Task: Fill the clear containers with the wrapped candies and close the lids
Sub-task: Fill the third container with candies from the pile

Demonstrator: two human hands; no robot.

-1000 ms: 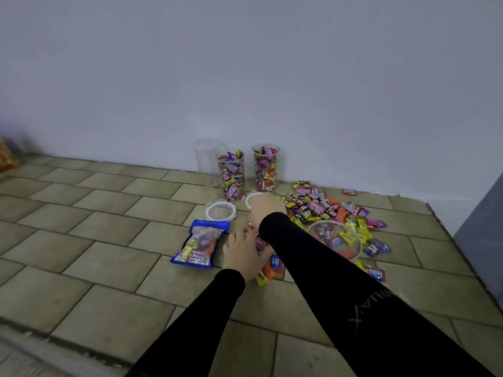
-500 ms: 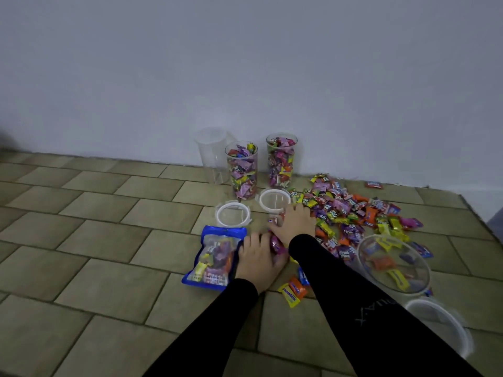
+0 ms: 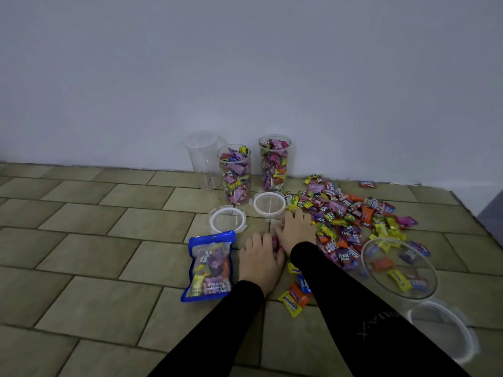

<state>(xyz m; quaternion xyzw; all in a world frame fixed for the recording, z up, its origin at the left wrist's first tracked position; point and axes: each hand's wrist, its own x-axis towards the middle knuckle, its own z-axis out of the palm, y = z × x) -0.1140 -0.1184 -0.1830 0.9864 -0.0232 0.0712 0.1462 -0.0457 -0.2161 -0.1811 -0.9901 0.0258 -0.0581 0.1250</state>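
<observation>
Two tall clear containers (image 3: 236, 175) (image 3: 274, 162) stand by the wall, both full of wrapped candies and uncovered. Their white-rimmed lids (image 3: 227, 220) (image 3: 269, 204) lie flat on the tiles in front. A third tall container (image 3: 202, 159) stands empty behind them. A heap of wrapped candies (image 3: 343, 213) spreads to the right. My left hand (image 3: 260, 261) and my right hand (image 3: 296, 229) lie side by side on the floor at the heap's left edge, cupped over some pink candies between them. What the fingers hold is hidden.
A blue candy bag (image 3: 209, 265) lies left of my left hand. A wide clear bowl (image 3: 398, 268) with a few candies sits at the right, its lid (image 3: 446, 333) nearer me. Loose candies (image 3: 295, 297) lie between my forearms. The wall is close behind.
My right hand drew back from the right lid to the heap's edge beside my left hand. The view shifted, bringing the bowl and its lid into sight.
</observation>
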